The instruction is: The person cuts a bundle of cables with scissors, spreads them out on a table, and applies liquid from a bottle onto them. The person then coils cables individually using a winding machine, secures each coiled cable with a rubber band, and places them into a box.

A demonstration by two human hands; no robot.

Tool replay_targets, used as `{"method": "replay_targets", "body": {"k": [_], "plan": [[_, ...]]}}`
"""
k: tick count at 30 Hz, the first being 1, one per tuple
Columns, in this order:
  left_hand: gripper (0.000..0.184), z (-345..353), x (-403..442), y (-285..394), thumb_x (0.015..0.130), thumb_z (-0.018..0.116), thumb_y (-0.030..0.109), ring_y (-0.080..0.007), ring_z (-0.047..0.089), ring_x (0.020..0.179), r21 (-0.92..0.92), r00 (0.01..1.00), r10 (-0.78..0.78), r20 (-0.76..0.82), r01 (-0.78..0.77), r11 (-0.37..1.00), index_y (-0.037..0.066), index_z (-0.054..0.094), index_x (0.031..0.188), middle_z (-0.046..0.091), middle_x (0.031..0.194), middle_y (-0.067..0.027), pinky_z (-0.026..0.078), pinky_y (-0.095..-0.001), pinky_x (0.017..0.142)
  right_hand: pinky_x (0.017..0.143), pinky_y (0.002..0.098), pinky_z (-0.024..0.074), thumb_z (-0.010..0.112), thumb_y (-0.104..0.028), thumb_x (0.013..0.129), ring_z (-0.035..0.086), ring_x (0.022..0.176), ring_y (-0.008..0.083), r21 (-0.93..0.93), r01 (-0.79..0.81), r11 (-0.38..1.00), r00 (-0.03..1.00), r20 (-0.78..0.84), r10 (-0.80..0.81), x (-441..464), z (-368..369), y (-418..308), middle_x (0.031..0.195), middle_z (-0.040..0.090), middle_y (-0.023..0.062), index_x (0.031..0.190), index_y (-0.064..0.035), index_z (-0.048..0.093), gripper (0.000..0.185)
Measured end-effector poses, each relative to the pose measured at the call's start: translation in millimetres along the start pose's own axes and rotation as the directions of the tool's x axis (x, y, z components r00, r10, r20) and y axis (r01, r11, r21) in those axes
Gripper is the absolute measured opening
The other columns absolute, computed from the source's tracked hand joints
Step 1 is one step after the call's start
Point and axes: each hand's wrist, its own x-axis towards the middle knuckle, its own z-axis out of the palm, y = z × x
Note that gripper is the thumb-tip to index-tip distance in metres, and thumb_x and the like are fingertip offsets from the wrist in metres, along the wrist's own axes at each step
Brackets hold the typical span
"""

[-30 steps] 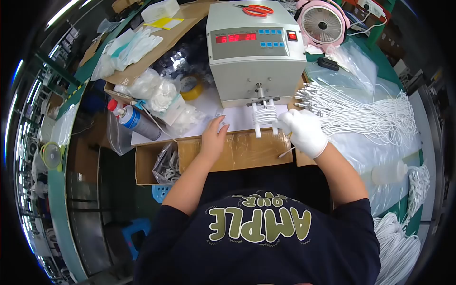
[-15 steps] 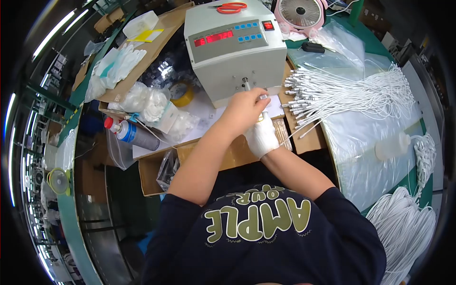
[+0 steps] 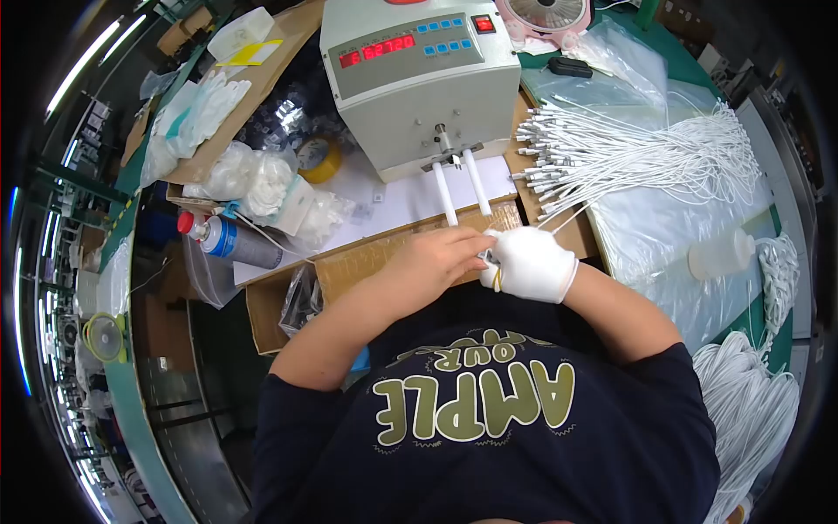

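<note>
In front of my chest, both hands meet over a small shiny piece (image 3: pixel 487 256), mostly covered by fingers, so its kind is unclear. My bare left hand (image 3: pixel 441 255) pinches it from the left with its fingertips. My right hand (image 3: pixel 531 264), in a white glove with a yellow band near the fingers, is closed around its other side. Just beyond them stands a grey machine (image 3: pixel 428 96) with a red digital display (image 3: pixel 377 51). Two white rods (image 3: pixel 460 188) stick out from its front, beneath a short metal shaft (image 3: pixel 443 137); neither hand touches them.
White cables with metal ends (image 3: pixel 628 157) lie bundled on plastic sheeting at right. A squeeze bottle (image 3: pixel 721 255) and coiled cables (image 3: pixel 742 419) are nearer. Left are a spray can (image 3: pixel 244 244), yellow tape (image 3: pixel 319 159) and gloves (image 3: pixel 205 113). A pink fan (image 3: pixel 546 17) stands behind.
Both hands have drawn back from the machine's front toward my chest, the right moving rightward too. The machine's white rods are now uncovered. The view has shifted slightly.
</note>
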Motion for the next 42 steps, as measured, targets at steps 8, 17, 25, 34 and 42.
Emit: {"method": "replay_targets", "body": {"k": [8,17,25,34,42], "plan": [[0.028,43.6,-23.7,-1.8,0.085,0.066,0.009,-0.0291,0.065,0.091,-0.108,0.932,-0.131,-0.339,0.100,0.989,0.002,0.063,0.112,0.065,0.106,-0.0132,0.053,-0.0338,0.079,0.068,0.0451,0.0507,0.065,-0.027,0.082,0.064,0.077,0.0370,0.166,0.032,0.986,0.996,-0.092,-0.017,7.3,26.9,6.6,0.082,0.065,0.0169,0.095,-0.0077,0.059,0.024],[0.028,39.4,-29.2,-0.9,0.086,0.066,0.005,-0.0320,0.064,0.091,0.087,0.908,0.092,-0.409,-0.061,0.994,-0.001,0.060,0.112,0.064,0.103,-0.0174,0.053,-0.0358,0.078,0.067,0.0433,0.0515,0.068,-0.038,0.081,0.065,0.077,0.0367,0.257,0.073,0.964,0.997,-0.035,-0.066,8.0,13.3,1.8,0.075,0.066,0.0172,0.087,-0.0060,0.062,0.033],[0.023,44.5,-34.4,-2.6,0.092,0.060,0.007,-0.0229,0.063,0.098,-0.372,0.890,-0.311,-0.333,0.180,0.911,-0.002,0.058,0.112,0.064,0.106,-0.0133,0.050,-0.0329,0.085,0.062,0.0436,0.0518,0.063,-0.036,0.086,0.065,0.069,0.0349,0.097,0.116,0.988,0.969,-0.228,-0.092,3.9,18.8,-8.4,0.085,0.068,0.0179,0.096,-0.0064,0.063,0.031],[0.027,47.6,-75.2,-21.4,0.098,0.051,0.012,-0.0169,0.060,0.103,-0.739,0.746,-0.659,-0.094,0.391,0.549,0.000,0.054,0.122,0.062,0.113,-0.0092,0.046,-0.0314,0.095,0.069,0.0375,0.0539,0.050,-0.029,0.097,0.067,0.076,0.0319,0.273,0.279,0.921,0.900,-0.408,-0.151,-13.7,31.6,-5.5,0.088,0.068,0.0159,0.114,-0.0062,0.063,0.031],[0.015,-15.1,-202.1,-115.7,0.085,0.062,0.012,-0.0363,0.058,0.093,0.551,0.726,-0.243,-0.644,0.660,0.510,0.002,0.066,0.095,0.062,0.097,-0.0188,0.048,-0.0436,0.080,0.103,0.0492,0.0351,0.062,-0.012,0.077,0.048,0.119,0.0338,-0.633,-0.088,0.769,0.915,-0.355,-0.189,-43.5,-12.4,121.5,0.119,0.056,0.0132,0.090,-0.0073,0.066,0.014]]}}
